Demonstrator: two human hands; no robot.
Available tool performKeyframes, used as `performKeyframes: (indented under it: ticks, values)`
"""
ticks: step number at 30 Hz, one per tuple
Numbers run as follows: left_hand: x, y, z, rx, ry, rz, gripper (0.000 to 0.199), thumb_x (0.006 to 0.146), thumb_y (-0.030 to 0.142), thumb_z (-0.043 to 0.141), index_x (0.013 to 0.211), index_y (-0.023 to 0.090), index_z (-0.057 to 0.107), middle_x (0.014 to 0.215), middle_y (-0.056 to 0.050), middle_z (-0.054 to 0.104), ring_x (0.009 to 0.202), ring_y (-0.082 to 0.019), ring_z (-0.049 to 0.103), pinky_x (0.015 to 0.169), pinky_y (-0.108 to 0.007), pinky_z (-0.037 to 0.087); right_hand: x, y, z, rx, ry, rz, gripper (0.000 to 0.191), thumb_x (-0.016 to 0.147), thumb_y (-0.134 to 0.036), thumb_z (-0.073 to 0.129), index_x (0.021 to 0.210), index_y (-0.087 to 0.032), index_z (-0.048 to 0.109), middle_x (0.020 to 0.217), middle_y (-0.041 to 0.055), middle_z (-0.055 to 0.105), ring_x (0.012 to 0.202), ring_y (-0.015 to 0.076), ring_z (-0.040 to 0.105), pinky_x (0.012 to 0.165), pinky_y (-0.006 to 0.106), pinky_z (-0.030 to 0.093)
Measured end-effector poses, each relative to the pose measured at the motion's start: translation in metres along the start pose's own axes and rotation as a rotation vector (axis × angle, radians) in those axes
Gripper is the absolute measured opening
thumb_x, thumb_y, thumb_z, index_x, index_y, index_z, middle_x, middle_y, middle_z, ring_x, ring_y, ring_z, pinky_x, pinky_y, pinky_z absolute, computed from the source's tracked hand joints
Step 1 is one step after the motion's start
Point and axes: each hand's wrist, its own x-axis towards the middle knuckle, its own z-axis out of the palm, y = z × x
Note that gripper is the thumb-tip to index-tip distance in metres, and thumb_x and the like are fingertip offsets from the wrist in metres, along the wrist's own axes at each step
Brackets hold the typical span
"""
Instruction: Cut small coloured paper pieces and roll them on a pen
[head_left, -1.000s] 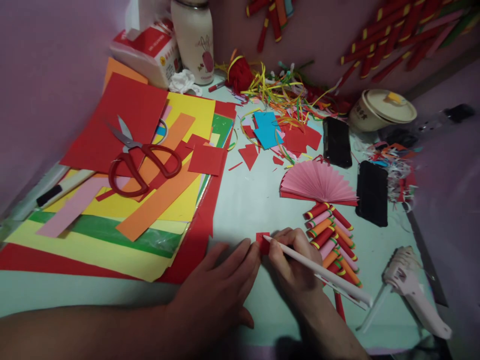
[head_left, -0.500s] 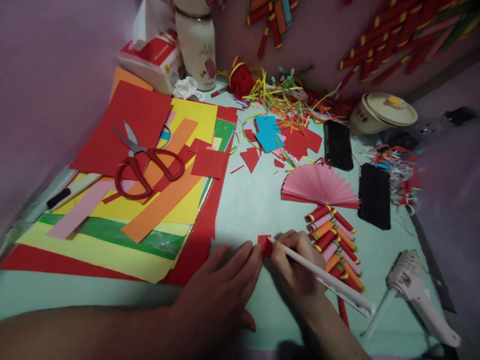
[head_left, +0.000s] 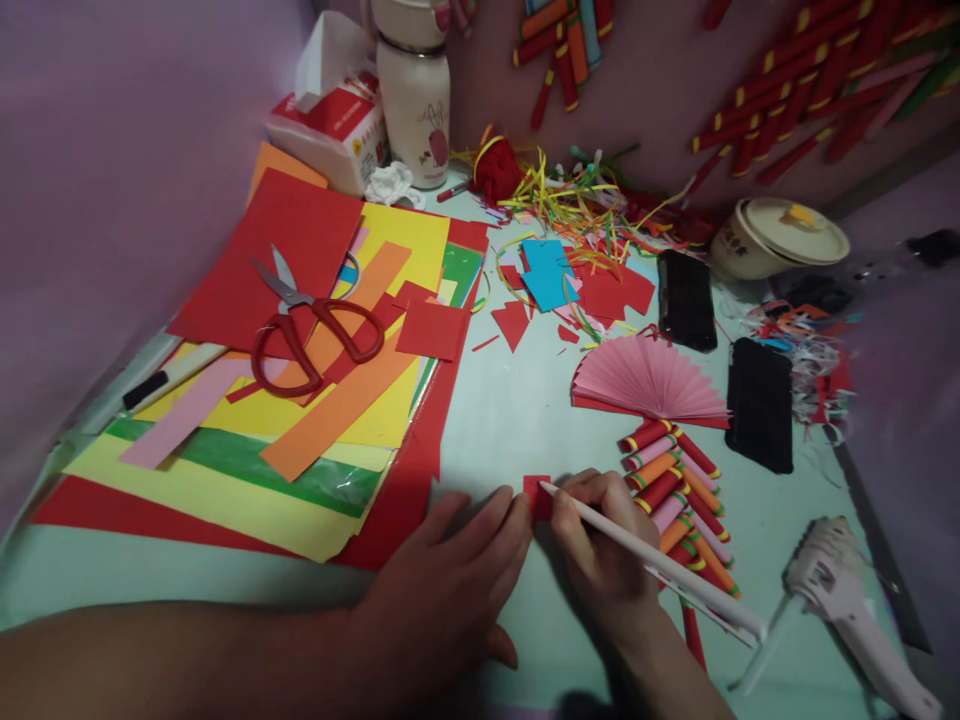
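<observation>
A small red paper square (head_left: 537,490) lies on the pale table between my hands. My left hand (head_left: 457,570) is flat on the table, fingers stretched out, its fingertips at the square's left edge. My right hand (head_left: 607,540) grips a white pen (head_left: 660,560), whose tip touches the square. Just right of that hand is a row of rolled paper tubes (head_left: 679,500) in red, orange and pink, below a pink folded paper fan (head_left: 651,380).
Red-handled scissors (head_left: 319,325) rest on stacked coloured paper (head_left: 360,425) at the left. Two black phones (head_left: 686,300) and a white glue gun (head_left: 847,600) are at the right. Paper scraps (head_left: 592,280), a tissue box (head_left: 330,130), a bottle (head_left: 414,100) and a lidded bowl (head_left: 776,238) stand farther back.
The whole view has shifted slightly, so things appear a little farther right. Both hands keep nearly the same pose, with the pen tip still on the red square.
</observation>
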Motion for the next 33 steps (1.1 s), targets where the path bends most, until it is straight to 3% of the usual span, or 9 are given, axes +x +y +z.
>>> performKeyframes:
  ticks: [16, 21, 33]
  values:
    - [0.0016, -0.0005, -0.0017, 0.010, 0.022, -0.003, 0.087, 0.079, 0.077, 0.044, 0.137, 0.013, 0.051, 0.149, -0.009, 0.048, 0.136, -0.025, 0.035, 0.099, -0.039, 0.036, -0.0045, 0.0026, -0.0027, 0.017, -0.089, 0.067, 0.019, 0.090, -0.024, 0.056, 0.077, -0.024, 0.043, 0.065, -0.0034, 0.059, 0.056, 0.0122, 0.055, 0.055, 0.027, 0.044]
    - [0.0021, -0.0009, -0.0012, 0.018, 0.012, -0.006, 0.086, 0.080, 0.077, 0.042, 0.138, 0.014, 0.051, 0.149, -0.008, 0.047, 0.136, -0.024, 0.035, 0.098, -0.039, 0.037, -0.0040, 0.0024, -0.0015, 0.024, -0.022, 0.051, 0.017, 0.089, -0.022, 0.057, 0.079, -0.024, 0.043, 0.068, -0.0030, 0.060, 0.058, 0.0123, 0.057, 0.055, 0.026, 0.044]
    - [0.0021, -0.0022, -0.0028, 0.004, 0.014, 0.010, 0.083, 0.082, 0.075, 0.042, 0.138, 0.013, 0.051, 0.149, -0.009, 0.048, 0.136, -0.024, 0.037, 0.099, -0.039, 0.034, 0.0025, -0.0007, -0.0005, 0.027, -0.004, -0.029, 0.021, 0.089, -0.016, 0.055, 0.075, -0.023, 0.041, 0.064, -0.0060, 0.052, 0.053, 0.0078, 0.049, 0.050, 0.021, 0.040]
